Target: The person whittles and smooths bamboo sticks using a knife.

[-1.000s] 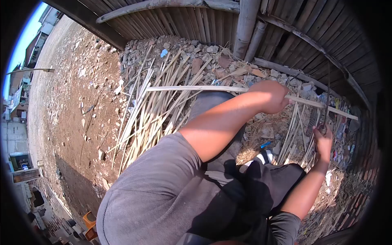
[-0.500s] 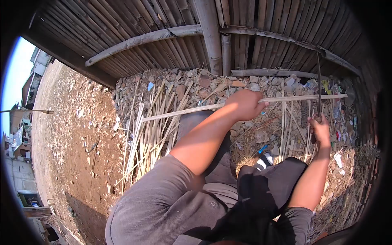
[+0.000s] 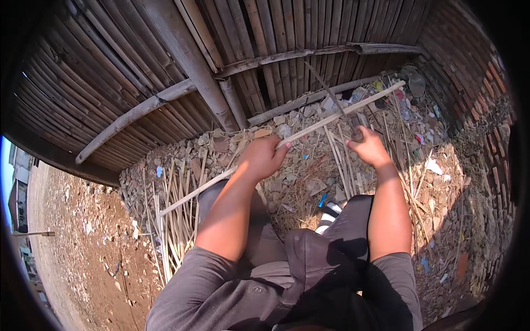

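A long pale bamboo strip [image 3: 326, 119] runs slantwise across the view, from lower left to upper right. My left hand [image 3: 261, 158] is closed round it near its middle, thumb along the strip. In my right hand [image 3: 366, 145] is the handle of a long dark blade [image 3: 326, 86], which points up and to the left. The blade crosses the strip to the right of my left hand and seems to touch it. The strip's lower left end lies over a pile of cut bamboo strips [image 3: 174, 227] on the ground. More strips [image 3: 340, 164] lie below the blade.
A bamboo slat wall [image 3: 132, 60] with round poles rises in front. At the right stands a brick wall [image 3: 480, 105]. Rubble [image 3: 221, 144] and litter lie along the wall's foot. My knees and a striped sandal [image 3: 329, 215] are below my hands.
The view has turned to the right, so the strip now slants more steeply. Both hands keep their holds on the strip and the blade, and the blade still crosses the strip.
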The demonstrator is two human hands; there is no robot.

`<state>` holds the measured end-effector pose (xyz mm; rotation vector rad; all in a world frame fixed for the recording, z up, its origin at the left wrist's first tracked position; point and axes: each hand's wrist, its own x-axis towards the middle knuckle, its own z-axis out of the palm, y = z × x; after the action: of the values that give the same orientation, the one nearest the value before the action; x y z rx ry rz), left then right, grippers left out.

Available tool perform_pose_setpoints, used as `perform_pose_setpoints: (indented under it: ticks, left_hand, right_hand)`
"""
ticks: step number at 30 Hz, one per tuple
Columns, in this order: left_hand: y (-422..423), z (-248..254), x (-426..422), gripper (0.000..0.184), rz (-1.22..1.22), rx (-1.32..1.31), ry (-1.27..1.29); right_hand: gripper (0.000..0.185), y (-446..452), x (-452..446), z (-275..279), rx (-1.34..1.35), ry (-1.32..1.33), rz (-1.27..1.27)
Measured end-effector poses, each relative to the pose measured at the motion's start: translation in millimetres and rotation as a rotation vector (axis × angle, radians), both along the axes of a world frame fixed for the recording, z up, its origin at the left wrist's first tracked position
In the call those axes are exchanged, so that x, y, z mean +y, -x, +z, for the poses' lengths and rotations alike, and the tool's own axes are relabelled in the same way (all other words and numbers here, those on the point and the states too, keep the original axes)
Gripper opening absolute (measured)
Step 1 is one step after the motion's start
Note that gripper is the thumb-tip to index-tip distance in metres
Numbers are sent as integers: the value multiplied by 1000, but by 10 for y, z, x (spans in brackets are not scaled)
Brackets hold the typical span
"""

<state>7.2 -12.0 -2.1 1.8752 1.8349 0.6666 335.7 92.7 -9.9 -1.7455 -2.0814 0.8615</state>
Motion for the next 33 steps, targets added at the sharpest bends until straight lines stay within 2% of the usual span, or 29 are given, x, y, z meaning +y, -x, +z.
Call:
perform_pose_setpoints:
  ticks: [3, 5, 8, 11, 12, 13, 14, 15, 17, 20, 21, 23, 26, 27, 30, 33]
  left_hand:
    - [-57, -59, 56, 49, -15, 58, -25]
    - [-23, -57, 41, 48, -15, 30, -20]
    - [91, -37, -13, 46, 24, -49, -23]
    - [126, -62, -7, 45, 71, -58, -15]
    - [96, -77, 19, 45, 77, -42, -10]
    - [47, -93, 51, 45, 48, -33, -46]
    - [-3, -110, 71, 45, 21, -24, -81]
    - [-49, -127, 92, 45, -4, -14, -115]
    - [-76, -142, 119, 46, -32, 4, -73]
    - [-26, -43, 14, 48, -31, -21, -30]
    - [16, -34, 4, 48, -25, -11, -30]
    - [107, -37, -40, 48, -6, 6, -26]
    - [61, -45, -27, 48, -34, 70, -71]
    - [24, -64, -11, 48, -31, 63, -82]
    - [-63, -45, 16, 49, -28, 30, -96]
    - [-59, -45, 14, 48, -53, 69, -117]
  right_hand:
    - [48, 353, -334, 139, -111, -108, 177]
    - [57, 262, -278, 155, -18, -8, 250]
    - [70, -68, -10, 37, 56, -42, 82]
    - [72, -88, -13, 68, 127, -13, -117]
    - [69, -32, 23, 52, 120, 12, -22]
    - [60, 56, -32, -78, 20, -214, 25]
    - [53, 181, -110, 0, -16, -110, 73]
    - [64, 272, -151, 20, -95, -107, 227]
    - [61, 326, -228, -30, -79, -125, 322]
    - [65, -17, -95, -54, 137, 37, 111]
    - [72, -149, 15, -90, 350, 195, -57]
    - [79, -413, 282, -305, 449, 229, -235]
    - [73, -359, 149, -313, 248, -8, -239]
    - [64, -245, -46, -164, 121, -240, -115]
    - [54, 151, -267, 157, -134, -60, 156]
    - [55, 218, -272, 89, -87, -77, 226]
